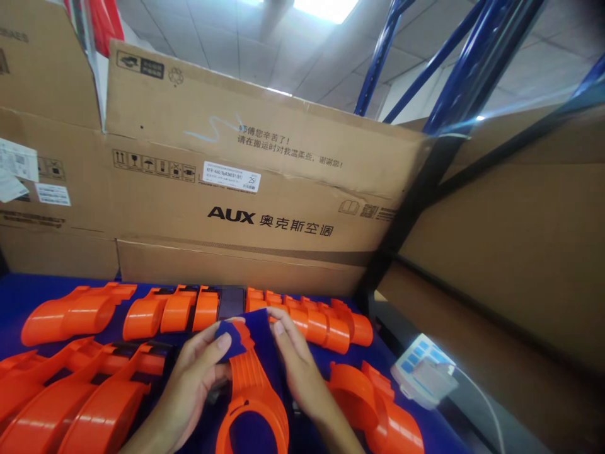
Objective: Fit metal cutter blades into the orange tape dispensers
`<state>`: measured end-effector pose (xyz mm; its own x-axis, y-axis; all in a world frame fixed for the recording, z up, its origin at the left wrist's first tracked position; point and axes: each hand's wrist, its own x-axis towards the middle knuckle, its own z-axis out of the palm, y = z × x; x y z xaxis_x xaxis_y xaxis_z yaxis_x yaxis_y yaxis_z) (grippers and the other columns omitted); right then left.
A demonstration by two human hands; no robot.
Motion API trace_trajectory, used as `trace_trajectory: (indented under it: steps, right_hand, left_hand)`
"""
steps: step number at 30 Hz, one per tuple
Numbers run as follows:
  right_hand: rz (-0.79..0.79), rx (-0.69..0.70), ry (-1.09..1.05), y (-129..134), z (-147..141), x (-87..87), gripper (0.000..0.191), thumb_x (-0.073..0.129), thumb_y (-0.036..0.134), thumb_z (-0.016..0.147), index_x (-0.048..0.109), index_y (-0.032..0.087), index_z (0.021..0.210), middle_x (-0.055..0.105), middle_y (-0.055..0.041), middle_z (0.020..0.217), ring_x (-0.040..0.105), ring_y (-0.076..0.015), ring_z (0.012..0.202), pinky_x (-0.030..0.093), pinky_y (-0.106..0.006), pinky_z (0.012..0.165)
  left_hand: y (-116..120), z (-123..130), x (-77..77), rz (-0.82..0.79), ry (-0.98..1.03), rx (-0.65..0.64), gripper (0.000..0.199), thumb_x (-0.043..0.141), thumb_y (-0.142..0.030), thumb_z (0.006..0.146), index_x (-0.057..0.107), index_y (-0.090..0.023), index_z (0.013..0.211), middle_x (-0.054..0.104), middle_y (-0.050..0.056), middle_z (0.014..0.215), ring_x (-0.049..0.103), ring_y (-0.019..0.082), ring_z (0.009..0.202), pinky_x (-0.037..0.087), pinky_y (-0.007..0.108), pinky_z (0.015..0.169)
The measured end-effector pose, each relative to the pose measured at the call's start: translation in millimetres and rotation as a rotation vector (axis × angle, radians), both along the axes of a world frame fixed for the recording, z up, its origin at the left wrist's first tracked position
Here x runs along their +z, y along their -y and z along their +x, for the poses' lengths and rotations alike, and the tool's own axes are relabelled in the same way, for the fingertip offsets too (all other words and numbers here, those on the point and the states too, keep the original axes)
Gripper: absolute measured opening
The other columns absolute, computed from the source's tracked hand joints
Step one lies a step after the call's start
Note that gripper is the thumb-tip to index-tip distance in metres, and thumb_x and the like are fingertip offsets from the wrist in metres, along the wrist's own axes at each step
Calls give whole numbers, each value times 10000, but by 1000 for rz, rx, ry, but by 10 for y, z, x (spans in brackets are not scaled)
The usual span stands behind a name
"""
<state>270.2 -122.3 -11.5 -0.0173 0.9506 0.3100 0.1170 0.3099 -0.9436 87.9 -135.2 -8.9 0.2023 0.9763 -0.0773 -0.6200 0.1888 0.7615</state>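
Between my hands is an orange plastic part (249,376) with a round ring at its lower end. A dark blue cloth-like strip (258,326) lies at its upper end, with some orange showing through. My left hand (191,372) is closed, its thumb pressing the strip's left part against the orange piece. On the other side my right hand (295,360) pinches the strip's upper right edge between thumb and fingers. The ring hangs toward me, over the blue surface (184,444). I cannot make out how the strip is joined to the part.
Several curved orange parts stand in a back row (302,318), at left (89,403) and at right (373,403). Behind is a cardboard wall (283,183). A power strip (423,369) with a plugged-in white adapter lies right, near a dark rack post (401,233).
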Motion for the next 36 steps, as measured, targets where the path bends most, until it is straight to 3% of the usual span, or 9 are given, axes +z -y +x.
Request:
trace_trajectory:
  steps: [2,6,9,13,18,25,30,36]
  right_hand:
    - [-93,1,-2,12,11,-60,492,537,611,989,663,288,1338,629,-74,1438,520,-277,1400,437,-477,1135]
    - [-236,12,-38,19,2,-160,569,591,619,956,617,294,1423,546,-74,1540,423,-293,1490,338,-552,1210]
    - [-121,23,-40,27,-17,-112,524,589,597,967,641,304,1399,611,-73,1476,519,-292,1417,417,-532,1161]
    - [89,108,20,49,20,88,416,578,521,999,669,335,1359,742,-73,1247,685,-281,1158,531,-486,1029]
    - [276,165,144,70,116,254,404,678,411,949,693,308,1339,690,-82,1229,640,-283,1174,484,-466,1068]
    - [307,146,184,48,110,168,420,724,326,924,688,309,1343,652,-82,1280,618,-272,1217,472,-429,1078]
    - [301,136,186,44,90,156,427,740,316,916,687,312,1339,666,-80,1285,626,-272,1224,474,-429,1087]
    - [255,111,194,66,92,129,404,748,330,913,688,308,1312,691,-75,1320,627,-287,1261,458,-474,1126]
  left_hand:
    - [6,-13,16,8,16,-26,464,794,-374,819,718,-192,1239,830,129,1083,796,321,919,631,398,774]
    - [9,-18,10,40,-1,26,438,805,-359,812,727,-182,1205,807,135,1157,768,328,1023,626,387,814]
    - [0,-16,-23,50,-24,55,427,812,-368,804,727,-181,1179,785,138,1205,749,337,1067,616,387,829]
    - [-12,-18,-52,77,-30,94,413,793,-362,828,697,-238,1210,765,91,1239,714,308,1134,572,378,910]
    - [-16,-17,-34,133,-54,199,394,830,-289,809,701,-296,1181,730,8,1256,618,246,1248,502,314,1021]
    - [-1,11,20,197,-46,199,412,868,-288,772,714,-316,1153,740,-19,1134,678,180,1048,544,237,901]
    - [24,67,45,179,-46,273,466,892,-314,715,727,-299,1151,746,4,1133,694,201,1027,555,237,855]
    - [29,43,15,221,-44,235,435,855,-311,756,705,-296,1164,750,15,1083,703,205,1001,570,234,840]
